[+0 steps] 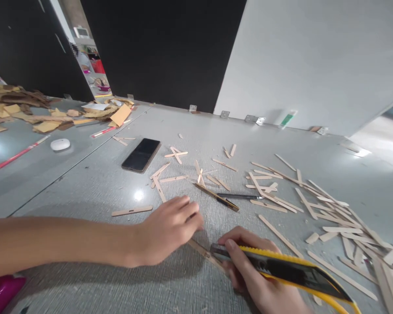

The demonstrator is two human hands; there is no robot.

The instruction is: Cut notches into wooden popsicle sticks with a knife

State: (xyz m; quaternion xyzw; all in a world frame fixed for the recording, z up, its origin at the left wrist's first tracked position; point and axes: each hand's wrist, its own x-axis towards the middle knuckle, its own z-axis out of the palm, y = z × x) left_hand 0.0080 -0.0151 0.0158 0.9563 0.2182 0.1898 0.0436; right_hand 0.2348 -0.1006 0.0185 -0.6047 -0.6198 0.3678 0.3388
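Observation:
My right hand [258, 270] is closed around a yellow and black utility knife [291, 272], its metal front end pointing left. That end meets a wooden craft stick [201, 249] lying slantwise between my hands; dark marks show on the stick. My left hand [170, 229] reaches in from the left with curled fingers at the stick's far end, and its fingertips are partly hidden. Just beyond the hands lie a brown and black pen [218, 198] and a slim dark tool [239, 196]. Another craft stick [132, 211] rests left of my left hand.
Many loose craft sticks [343, 231] are heaped at the right. A phone [141, 155] lies further back, with crossed sticks [176, 154] beside it. Torn cardboard [52, 120], a white case [60, 144] and red-white pencils [19, 155] lie at left. Upright panels [163, 48] stand behind.

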